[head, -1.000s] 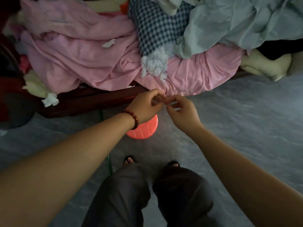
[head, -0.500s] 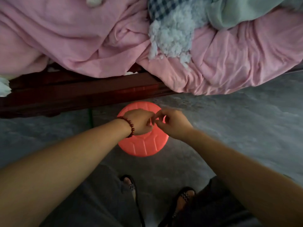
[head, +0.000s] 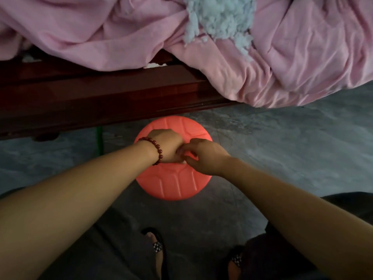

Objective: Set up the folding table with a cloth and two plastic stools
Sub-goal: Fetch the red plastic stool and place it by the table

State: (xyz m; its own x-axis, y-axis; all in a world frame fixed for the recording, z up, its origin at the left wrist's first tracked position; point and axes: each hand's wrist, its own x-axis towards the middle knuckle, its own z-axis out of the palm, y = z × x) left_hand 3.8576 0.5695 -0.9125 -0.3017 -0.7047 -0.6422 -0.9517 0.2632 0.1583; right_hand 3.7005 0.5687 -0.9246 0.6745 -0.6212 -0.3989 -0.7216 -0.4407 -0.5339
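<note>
A round red plastic stool point(head: 173, 184) stands on the grey floor just in front of a dark wooden bed frame, seen from above. My left hand point(head: 166, 144), with a red bead bracelet at the wrist, hovers over the stool's top with its fingers curled downward. My right hand point(head: 203, 156) sits beside it over the seat's right half, and its bent fingertips pinch against the left hand's fingers. I cannot make out anything held between them. No folding table, tablecloth or second stool is in view.
The dark red bed frame point(head: 101, 98) runs across the view, with a crumpled pink blanket point(head: 282, 57) and white stuffing point(head: 220, 19) hanging over it. A thin green rod point(head: 99, 142) stands left of the stool. My sandalled feet point(head: 156, 245) are on the floor below.
The view has tilted down and moved closer. My joined hands have dropped from the bed's edge to just over the stool's seat, and the stool now fills more of the frame.
</note>
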